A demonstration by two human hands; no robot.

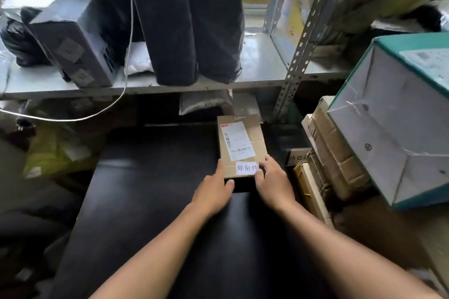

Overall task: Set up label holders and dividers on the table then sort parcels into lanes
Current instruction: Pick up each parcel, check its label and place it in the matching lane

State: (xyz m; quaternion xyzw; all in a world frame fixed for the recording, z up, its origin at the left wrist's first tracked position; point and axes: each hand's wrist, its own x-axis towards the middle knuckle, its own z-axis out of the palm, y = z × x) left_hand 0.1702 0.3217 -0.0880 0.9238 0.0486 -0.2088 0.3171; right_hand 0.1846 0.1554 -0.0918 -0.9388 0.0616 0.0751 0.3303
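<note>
Cardboard parcel [240, 143] mid-frame looks light and stiff; left hand [213, 192] and right hand [273, 181] press flat on its near corners, best gripped along the side edges.

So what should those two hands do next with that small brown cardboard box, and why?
Probably let go. The small brown cardboard box already lies flat on the black tabletop, behind the white label card. The left hand and right hand only steady its near corners, so releasing would free them for another parcel.
</note>
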